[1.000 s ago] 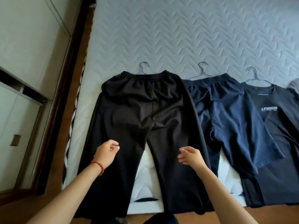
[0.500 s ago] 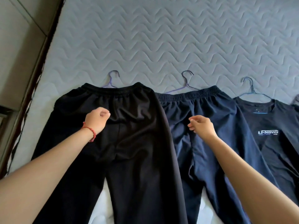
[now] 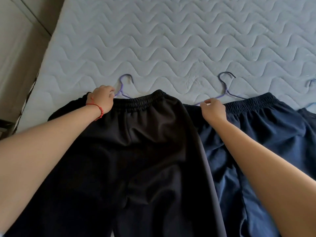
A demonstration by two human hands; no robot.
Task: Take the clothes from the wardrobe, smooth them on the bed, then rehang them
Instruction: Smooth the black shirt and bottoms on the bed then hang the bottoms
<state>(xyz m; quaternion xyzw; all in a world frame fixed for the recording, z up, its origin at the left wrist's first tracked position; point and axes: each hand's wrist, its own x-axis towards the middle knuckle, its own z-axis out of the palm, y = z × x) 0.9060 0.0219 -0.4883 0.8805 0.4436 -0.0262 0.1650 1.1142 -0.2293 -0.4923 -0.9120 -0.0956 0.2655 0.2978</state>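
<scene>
We are curling our left hand on the smooth black trousers' ribbed waistband and our right hand on the navy trousers', over wave-quilted mattress.

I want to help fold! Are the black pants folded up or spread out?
Spread out. The black pants lie flat on the bed, both legs apart.

The bed is a bare mattress with pale blue-grey quilting stitched in wavy lines. A pair of black trousers lies flat on it, waistband toward the far side, with a lilac hanger poking out above that waistband. Just right of the black trousers, and partly under their edge, lies a navy pair on its own purple hanger (hook dark). Beyond the trousers the mattress shows only quilting.
</scene>
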